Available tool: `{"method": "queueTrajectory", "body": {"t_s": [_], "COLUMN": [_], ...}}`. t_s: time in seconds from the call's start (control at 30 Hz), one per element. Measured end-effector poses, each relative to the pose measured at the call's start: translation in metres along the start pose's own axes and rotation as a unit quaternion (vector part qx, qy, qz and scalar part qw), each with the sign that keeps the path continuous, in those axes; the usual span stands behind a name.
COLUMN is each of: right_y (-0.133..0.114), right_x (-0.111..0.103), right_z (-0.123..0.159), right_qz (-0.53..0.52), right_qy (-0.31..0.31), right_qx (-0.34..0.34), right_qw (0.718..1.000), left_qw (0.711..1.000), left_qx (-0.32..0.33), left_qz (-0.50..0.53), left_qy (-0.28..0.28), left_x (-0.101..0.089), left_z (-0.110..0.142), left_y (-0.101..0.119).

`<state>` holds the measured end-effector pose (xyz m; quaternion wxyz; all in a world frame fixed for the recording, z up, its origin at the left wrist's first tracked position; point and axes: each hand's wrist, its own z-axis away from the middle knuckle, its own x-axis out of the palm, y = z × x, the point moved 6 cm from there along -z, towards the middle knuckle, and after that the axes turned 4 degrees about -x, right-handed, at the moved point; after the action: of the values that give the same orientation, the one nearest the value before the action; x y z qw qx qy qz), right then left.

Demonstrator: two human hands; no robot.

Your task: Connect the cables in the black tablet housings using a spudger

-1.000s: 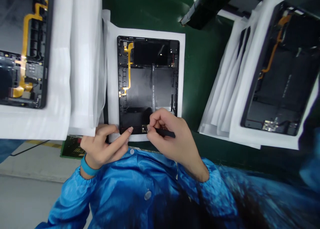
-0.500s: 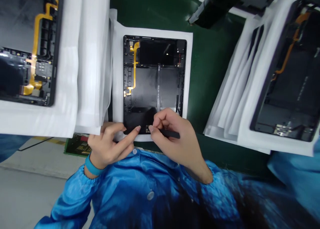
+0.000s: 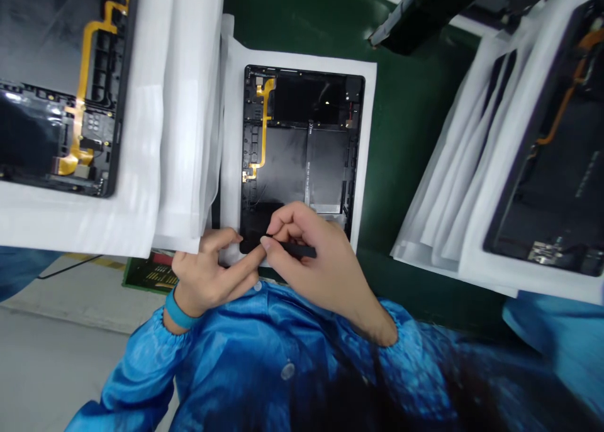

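Note:
An opened tablet housing (image 3: 287,161) lies on a white foam sheet (image 3: 370,124), with its black interior and a yellow flex cable (image 3: 264,124) facing up. My left hand (image 3: 212,271) rests at the housing's lower left corner, thumb and index finger apart and fingertips on its bottom edge. Pinched in my right hand (image 3: 321,249) is a slim black stick-like tool (image 3: 299,250); its exact kind is unclear. The tool's tip is hidden at my right fingertips, which meet the left index fingertip over the bottom edge. My right hand covers the lower right part of the housing.
Stacks of similar housings between white foam sheets stand at left (image 3: 184,117) and right (image 3: 443,193). A black bar-like object (image 3: 425,17) juts in from the top right over the green table (image 3: 302,17). Below the left stack lies a green circuit board (image 3: 146,275).
My right hand with the black tool has moved left along the bottom edge, up to my left index fingertip. The whole view has shifted slightly. My left hand stays at the corner.

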<state>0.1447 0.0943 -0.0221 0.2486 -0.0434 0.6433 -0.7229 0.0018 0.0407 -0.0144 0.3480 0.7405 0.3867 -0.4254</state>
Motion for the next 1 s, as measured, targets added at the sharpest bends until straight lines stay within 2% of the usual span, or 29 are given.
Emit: {"method": "queueTrajectory", "body": {"t_s": [0.23, 0.63, 1.0], "right_y": [0.0015, 0.0026, -0.0004], "right_x": [0.0022, 0.0018, -0.0027], "right_z": [-0.0023, -0.0021, 0.0027], "right_qz": [0.025, 0.023, 0.065], "right_qy": [-0.017, -0.011, 0.002], "right_qx": [0.017, 0.018, -0.022], "right_qw": [0.999, 1.0, 0.998], "left_qw": [1.0, 1.0, 0.999], "left_qx": [0.007, 0.022, 0.014], "left_qz": [0.012, 0.01, 0.004], "left_qy": [0.008, 0.019, 0.032], "left_x": [-0.0004, -0.0004, -0.0002], "left_z": [-0.0005, 0.0003, 0.0001], "left_y": [-0.0005, 0.0005, -0.0007]}}
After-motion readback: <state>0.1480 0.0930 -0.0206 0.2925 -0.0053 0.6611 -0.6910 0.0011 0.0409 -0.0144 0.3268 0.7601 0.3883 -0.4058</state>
